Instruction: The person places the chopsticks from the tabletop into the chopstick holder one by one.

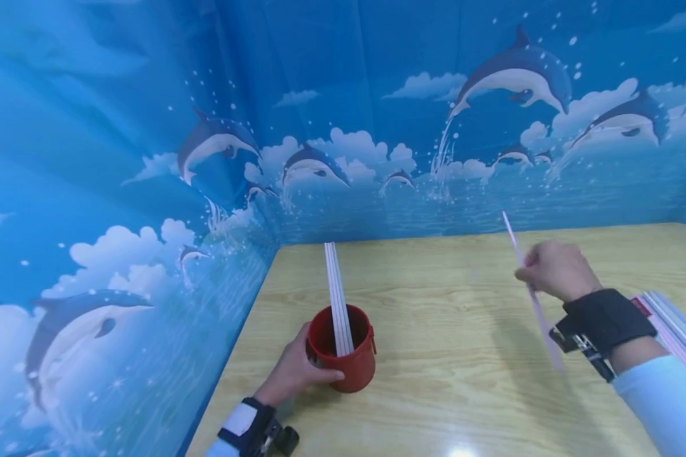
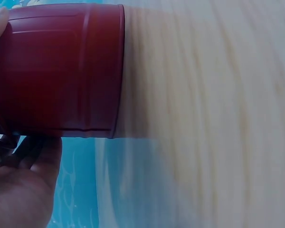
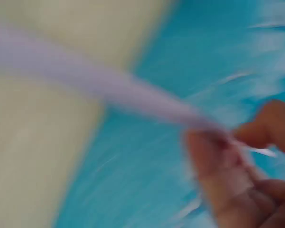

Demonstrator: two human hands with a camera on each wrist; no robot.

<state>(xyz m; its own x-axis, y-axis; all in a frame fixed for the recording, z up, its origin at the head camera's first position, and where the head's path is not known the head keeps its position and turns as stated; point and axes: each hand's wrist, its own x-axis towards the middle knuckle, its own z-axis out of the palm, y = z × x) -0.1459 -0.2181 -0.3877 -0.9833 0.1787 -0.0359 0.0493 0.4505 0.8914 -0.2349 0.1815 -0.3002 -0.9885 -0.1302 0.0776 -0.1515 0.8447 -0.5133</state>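
A small red metal bucket (image 1: 359, 371) stands upright on the table, with several long, thin white sticks (image 1: 338, 298) leaning in it. My left hand (image 1: 302, 368) grips the bucket from its left side, thumb along the front. In the left wrist view, the bucket wall (image 2: 61, 71) fills the upper left, and part of the left hand (image 2: 23, 185) shows below it. Farther right, my right hand (image 1: 557, 270) pinches one long, pale pink stick (image 1: 540, 314) above the table. The right wrist view is blurred, with the stick (image 3: 109, 88) running out from the fingertips.
A bundle of white and pinkish sticks (image 1: 677, 330) lies at the table's right, partly behind the right forearm, with a red patch at its near end. The wood-grain table (image 1: 434, 304) meets a blue dolphin-print curtain (image 1: 343, 95) at the back and left.
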